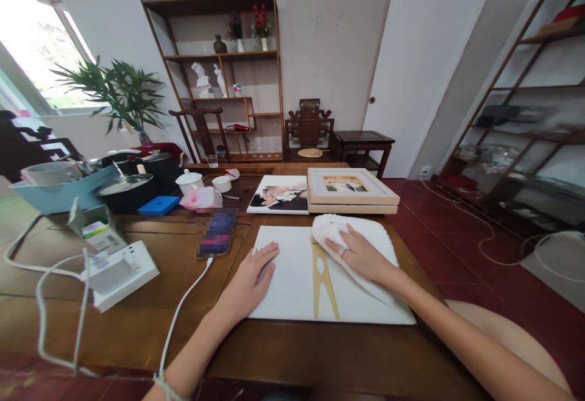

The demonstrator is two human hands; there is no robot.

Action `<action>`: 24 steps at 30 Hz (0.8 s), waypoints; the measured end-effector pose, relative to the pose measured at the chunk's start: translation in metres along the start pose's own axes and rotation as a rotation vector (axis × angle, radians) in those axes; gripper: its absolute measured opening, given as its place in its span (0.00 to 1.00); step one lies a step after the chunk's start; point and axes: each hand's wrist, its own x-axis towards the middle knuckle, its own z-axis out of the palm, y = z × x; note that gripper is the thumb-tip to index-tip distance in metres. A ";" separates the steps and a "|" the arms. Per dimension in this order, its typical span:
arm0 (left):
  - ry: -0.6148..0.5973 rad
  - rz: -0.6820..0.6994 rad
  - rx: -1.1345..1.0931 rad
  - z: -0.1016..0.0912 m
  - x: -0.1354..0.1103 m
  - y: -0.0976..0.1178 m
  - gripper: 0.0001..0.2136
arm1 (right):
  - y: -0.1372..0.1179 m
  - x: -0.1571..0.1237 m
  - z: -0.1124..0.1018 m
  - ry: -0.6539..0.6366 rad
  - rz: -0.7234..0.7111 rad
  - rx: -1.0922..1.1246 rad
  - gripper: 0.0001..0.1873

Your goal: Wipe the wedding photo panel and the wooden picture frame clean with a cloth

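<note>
A white panel (287,279) lies flat on the wooden table, with a tan, A-shaped stand piece (320,288) on its face. It looks like the back of a picture frame. My left hand (249,282) rests on the panel's left edge, fingers stretched out and holding nothing. On the panel's upper right, my right hand (359,251) grips a white cloth (379,236) and presses it down. The cloth covers the panel's upper right part and the top of the stand piece. A ring shows on one right-hand finger.
Behind the panel lie a photo print (278,194) and stacked framed pictures (351,191). To the left are a phone (218,233) on a white cable (183,303), an opened white box (125,276), a blue box (158,205), a teapot (159,172) and a pale blue basket (59,197).
</note>
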 end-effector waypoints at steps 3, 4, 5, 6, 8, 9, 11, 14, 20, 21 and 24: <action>0.003 -0.010 -0.015 0.000 0.000 0.000 0.19 | -0.005 0.012 0.008 0.003 -0.091 -0.017 0.20; 0.004 -0.014 -0.019 0.000 0.000 0.001 0.19 | -0.008 0.011 0.009 -0.015 -0.118 -0.027 0.18; 0.004 -0.016 -0.022 0.000 0.000 0.001 0.19 | -0.011 0.007 0.010 -0.034 -0.152 -0.046 0.16; 0.004 -0.018 -0.024 0.000 0.000 0.001 0.18 | -0.014 0.000 0.011 -0.056 -0.187 -0.071 0.14; 0.005 -0.015 -0.024 0.000 0.000 0.001 0.18 | -0.021 -0.019 0.012 -0.108 -0.253 -0.126 0.12; 0.003 -0.010 -0.023 0.000 0.000 0.001 0.18 | -0.026 -0.029 0.012 -0.135 -0.280 -0.147 0.11; 0.007 -0.001 -0.020 0.001 0.000 0.001 0.18 | -0.036 -0.052 0.012 -0.188 -0.323 -0.159 0.11; 0.011 0.004 -0.015 0.001 0.000 0.000 0.18 | -0.050 -0.079 0.010 -0.277 -0.402 -0.134 0.09; 0.008 0.013 -0.016 0.002 0.000 -0.001 0.18 | -0.052 -0.086 -0.004 -0.301 -0.349 -0.036 0.11; 0.010 0.013 -0.017 0.002 0.000 -0.001 0.18 | -0.048 -0.080 -0.006 -0.273 -0.292 -0.012 0.13; 0.028 0.017 -0.035 0.001 0.000 -0.001 0.17 | -0.037 -0.052 -0.005 -0.152 -0.117 0.025 0.21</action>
